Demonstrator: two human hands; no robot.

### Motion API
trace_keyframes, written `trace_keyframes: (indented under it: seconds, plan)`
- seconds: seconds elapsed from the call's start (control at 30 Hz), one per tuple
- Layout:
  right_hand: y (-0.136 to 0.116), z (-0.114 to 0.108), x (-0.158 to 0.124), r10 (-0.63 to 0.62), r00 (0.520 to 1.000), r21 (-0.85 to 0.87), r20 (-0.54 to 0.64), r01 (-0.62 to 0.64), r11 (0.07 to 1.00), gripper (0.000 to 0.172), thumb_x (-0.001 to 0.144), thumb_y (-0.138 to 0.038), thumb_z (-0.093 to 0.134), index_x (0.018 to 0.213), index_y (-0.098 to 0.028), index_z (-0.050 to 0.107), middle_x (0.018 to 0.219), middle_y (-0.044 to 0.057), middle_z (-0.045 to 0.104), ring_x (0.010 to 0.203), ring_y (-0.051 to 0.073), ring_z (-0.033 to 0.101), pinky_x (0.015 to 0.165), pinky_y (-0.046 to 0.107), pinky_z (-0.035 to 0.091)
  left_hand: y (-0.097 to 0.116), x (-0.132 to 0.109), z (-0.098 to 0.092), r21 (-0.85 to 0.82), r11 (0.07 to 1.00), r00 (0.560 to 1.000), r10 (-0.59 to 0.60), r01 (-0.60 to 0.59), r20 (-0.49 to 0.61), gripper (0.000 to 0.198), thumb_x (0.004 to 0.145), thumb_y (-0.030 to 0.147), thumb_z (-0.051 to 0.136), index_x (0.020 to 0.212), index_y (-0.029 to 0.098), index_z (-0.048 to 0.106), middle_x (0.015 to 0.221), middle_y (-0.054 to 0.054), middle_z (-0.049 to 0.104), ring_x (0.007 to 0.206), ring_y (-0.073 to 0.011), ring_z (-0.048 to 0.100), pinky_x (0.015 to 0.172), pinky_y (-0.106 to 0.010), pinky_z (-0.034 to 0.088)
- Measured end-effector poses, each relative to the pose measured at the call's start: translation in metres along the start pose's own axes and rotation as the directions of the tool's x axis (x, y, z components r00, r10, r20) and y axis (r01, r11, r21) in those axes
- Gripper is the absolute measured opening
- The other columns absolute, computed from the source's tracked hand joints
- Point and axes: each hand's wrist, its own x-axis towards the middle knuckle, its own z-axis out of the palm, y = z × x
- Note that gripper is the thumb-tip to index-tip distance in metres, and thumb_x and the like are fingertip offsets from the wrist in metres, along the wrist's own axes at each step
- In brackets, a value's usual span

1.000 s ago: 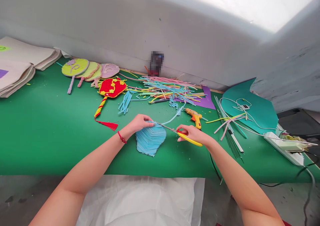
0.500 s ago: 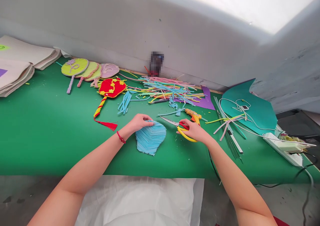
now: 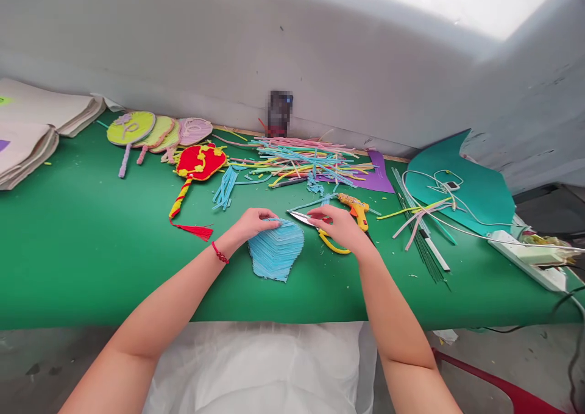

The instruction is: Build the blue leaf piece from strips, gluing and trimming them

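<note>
A blue leaf-shaped piece (image 3: 275,250) built from glued strips lies flat on the green table (image 3: 91,243). My left hand (image 3: 254,222) rests on its upper left edge, fingers curled and pressing it down. My right hand (image 3: 337,226) is just right of the piece, low over the table, its fingers still on the yellow-handled scissors (image 3: 329,245). The blades (image 3: 301,217) point left towards the piece's top edge. A red bead bracelet (image 3: 219,253) is on my left wrist.
An orange glue gun (image 3: 355,208) lies beyond my right hand. Behind it lies a pile of coloured strips (image 3: 301,161). A red fan with tassel (image 3: 200,161) and pastel fans (image 3: 137,128) sit at the back left, cloth bags (image 3: 27,130) far left, a teal sheet (image 3: 466,188) and power strip (image 3: 525,255) right.
My right hand drew the scissors away from the blue piece's top edge, swung them right, then lowered them onto the table near the glue gun. My left hand stayed on the piece.
</note>
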Motion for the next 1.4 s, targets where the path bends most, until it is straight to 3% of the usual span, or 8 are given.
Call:
trace_keyframes:
  seconds: [0.17, 0.43, 0.97, 1.17, 1.4]
  plan:
    - [-0.001, 0.028, 0.015, -0.024, 0.992, 0.353, 0.127, -0.023, 0.935, 0.033, 0.074, -0.04, 0.065, 0.101, -0.021, 0.066, 0.098, 0.005, 0.067, 0.091, 0.019, 0.061, 0.08, 0.032, 0.048, -0.001, 0.001, 0.001, -0.014, 1.0, 1.0, -0.007, 0.007, -0.012, 0.041, 0.06, 0.049, 0.069, 0.082, 0.014, 0.068, 0.08, -0.005, 0.068, 0.074, -0.0178, 0.058, 0.064, -0.026, 0.044]
    - [0.013, 0.043, 0.019, 0.013, 0.992, 0.51, 0.123, -0.074, 0.857, 0.031, 0.071, -0.048, 0.065, 0.077, -0.018, 0.064, 0.072, 0.0, 0.061, 0.068, 0.013, 0.053, 0.064, 0.027, 0.044, 0.0, 0.002, 0.007, 0.051, 0.999, 1.0, -0.004, 0.004, 0.007, 0.038, 0.063, 0.048, 0.068, 0.08, 0.014, 0.069, 0.079, -0.005, 0.068, 0.073, -0.0175, 0.059, 0.066, -0.027, 0.045]
    - [0.012, 0.048, 0.021, 0.004, 0.989, 0.463, 0.148, -0.073, 0.884, 0.036, 0.074, -0.054, 0.058, 0.074, -0.017, 0.059, 0.067, -0.001, 0.053, 0.063, 0.012, 0.046, 0.059, 0.025, 0.038, -0.006, 0.005, 0.008, 0.068, 0.998, 1.0, 0.009, -0.009, 0.011, 0.036, 0.061, 0.046, 0.071, 0.078, 0.015, 0.069, 0.08, -0.005, 0.07, 0.075, -0.0179, 0.061, 0.069, -0.028, 0.046]
    - [0.011, 0.047, 0.02, -0.024, 0.995, 0.485, 0.098, -0.027, 0.874, 0.033, 0.075, -0.051, 0.058, 0.077, -0.018, 0.059, 0.074, 0.0, 0.057, 0.068, 0.013, 0.049, 0.062, 0.026, 0.04, -0.006, 0.006, 0.007, 0.04, 0.999, 1.0, -0.017, 0.018, -0.026, 0.038, 0.06, 0.047, 0.072, 0.08, 0.015, 0.069, 0.078, -0.003, 0.069, 0.073, -0.0172, 0.061, 0.068, -0.027, 0.045]
    - [0.009, 0.046, 0.019, -0.018, 0.988, 0.52, 0.152, -0.065, 0.852, 0.039, 0.077, -0.054, 0.055, 0.086, -0.018, 0.065, 0.082, 0.002, 0.062, 0.074, 0.015, 0.053, 0.063, 0.026, 0.042, -0.01, 0.009, 0.007, 0.042, 0.999, 1.0, -0.001, 0.003, -0.031, 0.041, 0.061, 0.048, 0.071, 0.082, 0.014, 0.068, 0.08, -0.004, 0.069, 0.073, -0.0177, 0.061, 0.067, -0.027, 0.045]
